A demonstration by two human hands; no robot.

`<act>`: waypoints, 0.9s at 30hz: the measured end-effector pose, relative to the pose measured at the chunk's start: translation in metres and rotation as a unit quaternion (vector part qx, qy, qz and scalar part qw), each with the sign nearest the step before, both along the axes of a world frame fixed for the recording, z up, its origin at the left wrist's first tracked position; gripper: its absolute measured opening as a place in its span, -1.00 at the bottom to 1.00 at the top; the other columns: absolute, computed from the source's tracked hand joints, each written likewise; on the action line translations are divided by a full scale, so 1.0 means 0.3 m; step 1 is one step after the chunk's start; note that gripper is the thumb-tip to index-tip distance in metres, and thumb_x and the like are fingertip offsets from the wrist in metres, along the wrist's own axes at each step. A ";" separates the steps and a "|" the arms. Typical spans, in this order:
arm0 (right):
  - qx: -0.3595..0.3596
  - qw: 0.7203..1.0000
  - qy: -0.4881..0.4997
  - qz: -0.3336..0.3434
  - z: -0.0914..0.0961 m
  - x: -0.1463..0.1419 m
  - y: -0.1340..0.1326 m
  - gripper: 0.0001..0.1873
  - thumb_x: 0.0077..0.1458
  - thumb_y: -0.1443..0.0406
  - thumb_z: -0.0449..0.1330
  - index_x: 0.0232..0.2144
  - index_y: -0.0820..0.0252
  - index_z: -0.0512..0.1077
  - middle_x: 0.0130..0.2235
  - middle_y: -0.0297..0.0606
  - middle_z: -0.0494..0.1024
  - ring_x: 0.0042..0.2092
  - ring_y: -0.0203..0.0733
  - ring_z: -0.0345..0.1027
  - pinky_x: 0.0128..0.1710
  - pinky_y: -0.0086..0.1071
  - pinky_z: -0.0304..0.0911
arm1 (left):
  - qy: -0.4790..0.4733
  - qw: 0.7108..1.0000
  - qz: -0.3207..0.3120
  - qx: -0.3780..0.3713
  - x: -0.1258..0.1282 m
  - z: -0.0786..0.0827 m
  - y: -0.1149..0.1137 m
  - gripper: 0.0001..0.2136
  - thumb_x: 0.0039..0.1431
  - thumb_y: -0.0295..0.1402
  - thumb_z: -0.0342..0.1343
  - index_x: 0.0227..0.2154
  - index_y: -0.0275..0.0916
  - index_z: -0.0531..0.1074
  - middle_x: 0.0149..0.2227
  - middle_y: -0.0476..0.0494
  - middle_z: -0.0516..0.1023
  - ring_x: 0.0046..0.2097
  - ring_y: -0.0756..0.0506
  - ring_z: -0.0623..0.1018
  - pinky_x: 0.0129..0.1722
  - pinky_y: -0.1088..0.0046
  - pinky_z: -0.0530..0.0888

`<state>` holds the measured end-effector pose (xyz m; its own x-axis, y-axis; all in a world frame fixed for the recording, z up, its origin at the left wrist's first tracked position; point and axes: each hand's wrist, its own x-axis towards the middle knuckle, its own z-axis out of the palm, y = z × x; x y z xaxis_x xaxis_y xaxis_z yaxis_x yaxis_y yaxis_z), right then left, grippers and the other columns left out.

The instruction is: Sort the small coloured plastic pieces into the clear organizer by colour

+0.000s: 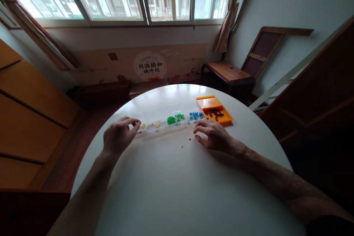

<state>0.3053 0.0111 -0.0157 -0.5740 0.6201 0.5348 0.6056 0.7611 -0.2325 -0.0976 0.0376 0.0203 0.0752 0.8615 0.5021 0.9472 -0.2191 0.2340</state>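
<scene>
A long clear compartment box [163,113] lies across the white round table [177,191]. Its cells hold cream pieces [153,124], green pieces [174,119] and blue pieces [195,115]. An orange tray [210,102] with dark pieces adjoins its right end. My left hand [119,135] is at the box's left end, fingers curled in a pinch by the end cell; what they hold is hidden. My right hand [212,135] rests on the table just in front of the blue cell, fingers spread and bent. Two tiny yellow beads [189,139] lie loose between the hands.
A wooden chair [229,72] stands behind the table at the right, below the window. Wooden cabinets [30,118] run along the left, and a dark wooden panel [326,92] leans at the right. A printed cardboard sheet [149,64] lines the wall under the window.
</scene>
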 end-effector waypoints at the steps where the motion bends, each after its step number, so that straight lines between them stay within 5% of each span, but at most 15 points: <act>1: -0.004 1.000 -0.001 0.000 -0.001 -0.001 0.000 -0.93 0.30 0.38 0.32 -0.18 0.12 0.58 -0.07 -0.13 0.66 -0.06 0.01 0.57 -0.02 -0.13 0.50 | 0.004 1.000 0.006 -0.004 -0.008 -0.003 0.004 -0.76 0.39 -0.13 0.20 -0.24 -0.11 0.71 -0.21 -0.06 0.72 -0.39 -0.08 0.54 -0.39 0.39 0.32; 14: -0.037 0.999 0.036 0.000 0.001 -0.019 -0.004 -0.89 0.47 0.35 0.25 -0.19 0.14 0.54 -0.10 -0.16 0.63 -0.13 -0.10 0.51 -0.06 -0.23 0.44 | -0.006 1.000 0.012 -0.004 0.012 0.012 -0.007 -0.79 0.36 -0.16 0.24 -0.27 -0.11 0.70 -0.23 -0.07 0.70 -0.40 -0.08 0.51 -0.37 0.38 0.31; 18: -0.037 0.992 0.102 0.060 0.020 -0.036 -0.018 -0.88 0.52 0.33 0.19 -0.14 0.13 0.51 -0.10 -0.19 0.61 -0.20 -0.17 0.48 -0.13 -0.28 0.45 | -0.101 0.987 -0.128 0.000 0.123 0.024 -0.057 -0.74 0.42 -0.13 0.24 -0.31 -0.16 0.68 -0.28 -0.08 0.65 -0.41 -0.03 0.47 -0.34 0.42 0.40; 22: -0.034 0.983 0.138 0.115 0.042 -0.057 -0.046 -0.93 0.52 0.34 0.20 -0.09 0.11 0.50 -0.10 -0.18 0.59 -0.20 -0.19 0.47 -0.15 -0.28 0.48 | -0.216 0.918 -0.316 -0.103 0.287 -0.010 -0.131 -0.78 0.47 -0.18 0.24 -0.15 -0.18 0.71 -0.24 -0.14 0.66 -0.36 -0.01 0.53 -0.36 0.49 0.46; 27: -0.038 0.979 0.146 0.137 0.033 -0.071 -0.062 -0.94 0.52 0.32 0.21 -0.03 0.10 0.48 -0.09 -0.18 0.58 -0.20 -0.19 0.49 -0.18 -0.31 0.50 | -0.297 0.854 -0.384 -0.185 0.419 -0.060 -0.182 -0.74 0.47 -0.15 0.25 -0.11 -0.23 0.72 -0.27 -0.17 0.63 -0.40 0.02 0.45 -0.42 0.51 0.38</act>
